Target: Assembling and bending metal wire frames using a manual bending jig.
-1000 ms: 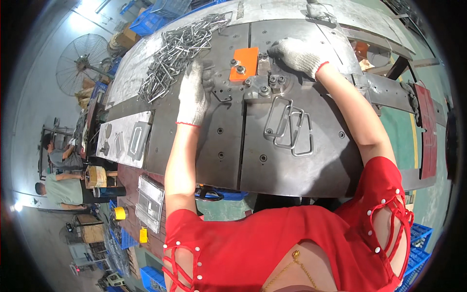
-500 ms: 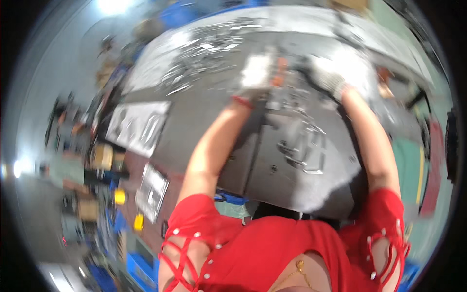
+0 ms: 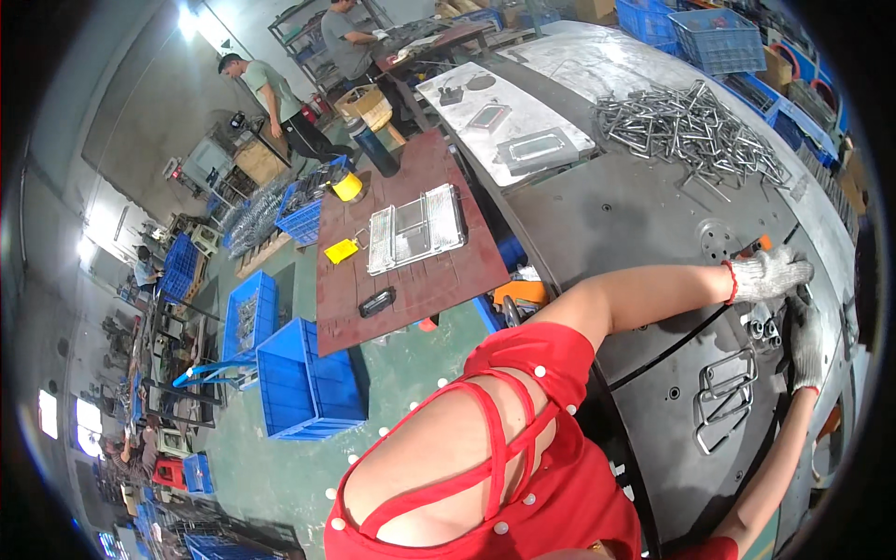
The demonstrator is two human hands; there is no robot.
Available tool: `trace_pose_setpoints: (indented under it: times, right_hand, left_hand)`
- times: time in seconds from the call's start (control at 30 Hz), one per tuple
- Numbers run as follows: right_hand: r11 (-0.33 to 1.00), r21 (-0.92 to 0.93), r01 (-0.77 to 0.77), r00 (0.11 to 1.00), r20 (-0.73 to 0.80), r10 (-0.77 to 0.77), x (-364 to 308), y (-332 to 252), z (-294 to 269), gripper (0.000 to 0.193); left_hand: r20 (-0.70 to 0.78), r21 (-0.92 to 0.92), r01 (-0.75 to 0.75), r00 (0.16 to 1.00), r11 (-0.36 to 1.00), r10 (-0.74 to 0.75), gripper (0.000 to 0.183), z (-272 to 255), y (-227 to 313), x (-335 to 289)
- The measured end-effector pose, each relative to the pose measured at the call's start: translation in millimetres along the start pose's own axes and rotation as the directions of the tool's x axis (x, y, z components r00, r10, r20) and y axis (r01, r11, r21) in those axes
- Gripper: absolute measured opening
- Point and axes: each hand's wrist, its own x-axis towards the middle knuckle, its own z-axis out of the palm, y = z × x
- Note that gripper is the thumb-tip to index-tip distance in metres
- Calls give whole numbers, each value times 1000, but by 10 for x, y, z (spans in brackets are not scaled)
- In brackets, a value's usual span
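At the right side of the steel work table [image 3: 597, 201], both my gloved hands are close together. My left hand [image 3: 773, 275], in a grey-white knit glove, has its fingers closed beside an orange piece [image 3: 758, 245]; whatever is in them is hidden. My right hand [image 3: 806, 341], gloved with darker fingertips, points up toward the left one, its fingers together around something I cannot make out. Small shiny round metal parts [image 3: 763, 329] sit between the hands and my body. Bent metal wire frames [image 3: 726, 397] lie nearer to me on the table.
A heap of bent metal rods [image 3: 686, 131] lies at the far side. To the left stand a white board [image 3: 448, 93] with flat parts, a reddish-brown table [image 3: 420, 294] bearing a wire rack [image 3: 415, 229], and blue crates [image 3: 308, 378] on the floor. Two people [image 3: 271, 93] stand farther back.
The view has swung far to the left, so the table and my hands now appear at the right. My hands, apart before, are now close together. The earlier picture is blurred.
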Motion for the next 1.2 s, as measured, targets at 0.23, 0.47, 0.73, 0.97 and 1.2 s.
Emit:
trace_pose_setpoints:
  times: [0.23, 0.47, 0.73, 0.97, 1.2]
  right_hand:
    - [988, 139, 63, 997, -54, -56, 80, 337, 222, 49]
    - [997, 60, -57, 998, -8, 58, 22, 155, 71, 39]
    - [991, -127, -35, 998, -63, 28, -162, -96, -39, 39]
    - [969, -245, -25, 995, -105, -1, -117, 41, 81, 34]
    - [987, -141, -81, 993, -91, 69, -79, 247, 188, 37]
  left_hand:
    - [5, -21, -27, 1000, 999, 27, 28, -23, 6, -8]
    - [88, -49, 38, 996, 998, -33, 24, -65, 75, -1]
    - [484, -141, 420, 819, 896, -308, 39, -481, 239, 84]
    - [12, 76, -283, 959, 956, 283, 47, -284, -214, -222]
    - [79, -263, 47, 997, 964, -27, 33, -210, -53, -112]
